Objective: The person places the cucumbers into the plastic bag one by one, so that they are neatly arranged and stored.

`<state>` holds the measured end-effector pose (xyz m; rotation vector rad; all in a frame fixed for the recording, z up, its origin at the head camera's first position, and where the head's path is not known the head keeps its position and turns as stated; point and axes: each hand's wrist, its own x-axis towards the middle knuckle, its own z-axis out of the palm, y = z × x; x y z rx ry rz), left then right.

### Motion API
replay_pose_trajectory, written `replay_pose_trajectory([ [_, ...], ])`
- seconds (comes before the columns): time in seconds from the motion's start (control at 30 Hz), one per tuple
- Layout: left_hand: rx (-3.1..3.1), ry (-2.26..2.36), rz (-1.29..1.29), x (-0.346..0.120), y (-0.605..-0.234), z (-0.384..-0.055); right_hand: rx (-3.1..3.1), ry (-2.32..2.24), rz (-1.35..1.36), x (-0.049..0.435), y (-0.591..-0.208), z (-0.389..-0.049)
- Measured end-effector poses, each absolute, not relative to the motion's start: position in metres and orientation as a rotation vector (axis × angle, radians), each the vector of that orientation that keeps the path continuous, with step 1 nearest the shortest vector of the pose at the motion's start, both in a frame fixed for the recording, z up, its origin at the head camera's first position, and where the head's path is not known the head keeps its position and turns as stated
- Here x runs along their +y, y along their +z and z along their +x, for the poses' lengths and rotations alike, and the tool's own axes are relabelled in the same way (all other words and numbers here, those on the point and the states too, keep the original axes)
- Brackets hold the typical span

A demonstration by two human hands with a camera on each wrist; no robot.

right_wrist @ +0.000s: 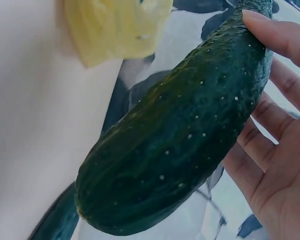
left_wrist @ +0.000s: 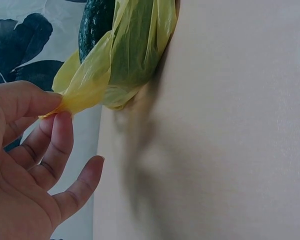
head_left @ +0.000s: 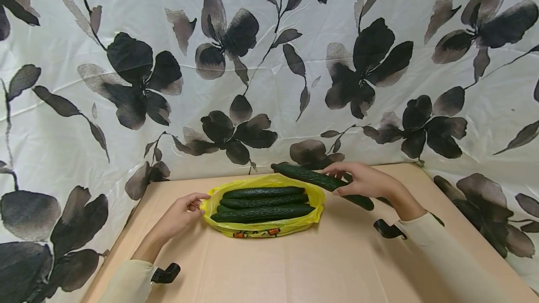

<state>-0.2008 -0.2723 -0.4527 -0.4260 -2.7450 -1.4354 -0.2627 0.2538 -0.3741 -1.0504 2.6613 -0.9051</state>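
My left hand (head_left: pixel 178 219) pinches the left rim of a yellow plastic bag (head_left: pixel 294 229) between thumb and fingers; the other fingers spread away from it in the left wrist view. Several dark green cucumbers (head_left: pixel 265 213) lie side by side in the bag's open mouth. Above the bag's right end, my right hand (head_left: pixel 370 181) holds another cucumber (head_left: pixel 309 175), its far tip slanting up to the left. In the right wrist view this cucumber (right_wrist: pixel 175 135) shows bumpy skin, with the thumb on one side and fingers on the other.
Another cucumber (right_wrist: pixel 57 215) lies on the tan tabletop (head_left: pixel 261 270), mostly hidden behind my right wrist in the head view. A white cloth with dark flowers (head_left: pixel 294 88) hangs behind the table. Black wrist devices (head_left: pixel 166 273) stick out from both sleeves.
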Motion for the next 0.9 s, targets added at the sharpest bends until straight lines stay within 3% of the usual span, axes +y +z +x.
replay_pose_trajectory([
  [0.9, -2.791, -1.38, -0.378, -0.27, -0.451, -0.202, 2.463, -0.83, -1.345, 0.164, -0.364, -0.297],
])
